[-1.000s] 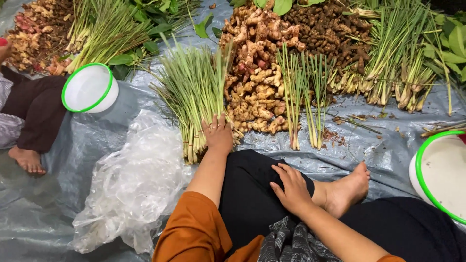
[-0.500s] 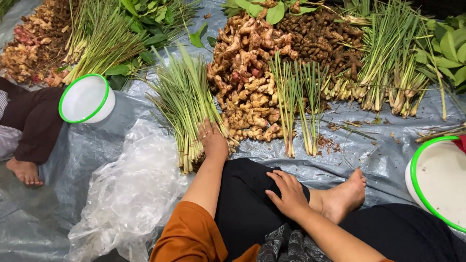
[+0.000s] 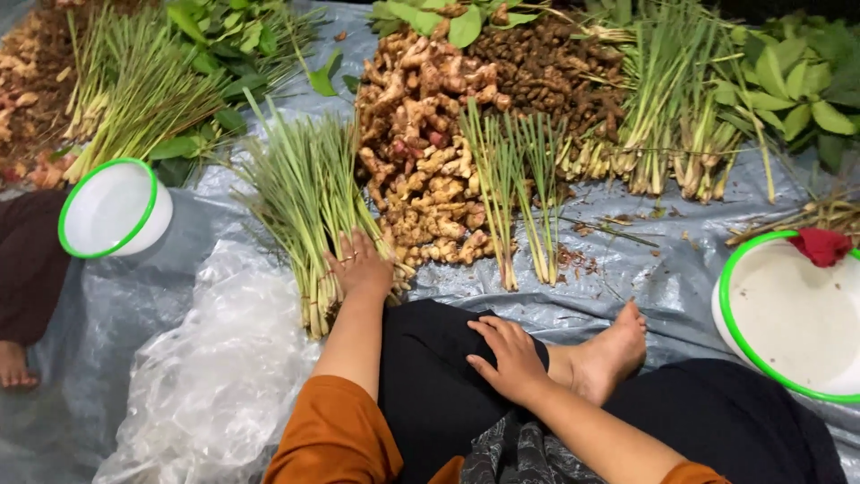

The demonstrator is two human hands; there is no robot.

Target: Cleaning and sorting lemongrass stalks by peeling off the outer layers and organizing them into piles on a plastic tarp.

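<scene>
Left hand (image 3: 360, 266): we see it palm-down on the root end of the lemongrass bundle (image 3: 309, 211); fingers loosely together, flat on the stalks, not pinching.
Right hand (image 3: 511, 354): rests on the black trouser leg (image 3: 430, 376), fingers slightly spread, holding nothing.
Lemongrass bundle: lies on the grey plastic sheet (image 3: 627, 287), leaf tips pointing away from us, cut ends near the knee; its right edge touches the ginger pile (image 3: 430, 143).
Nearby: crumpled clear plastic bag (image 3: 215, 376) just beside the bundle on its left; smaller lemongrass bunch (image 3: 515, 188) to the right of the ginger; white bowl w/ green rim (image 3: 112, 211) further left; larger white basin (image 3: 788, 314) at right w/ red cloth (image 3: 822, 246) on its rim.
Risk 1: in our judgement, loose stalks may fan out or roll if the hand presses one end only, since no tie is visible.
Risk 2: bundle may drag ginger pieces along, as the two are in contact.
Risk 3: clear bag may catch under the stalk ends.
Risk 4: bare foot (image 3: 605, 354) sits close to the produce; a shift could scatter debris.
</scene>
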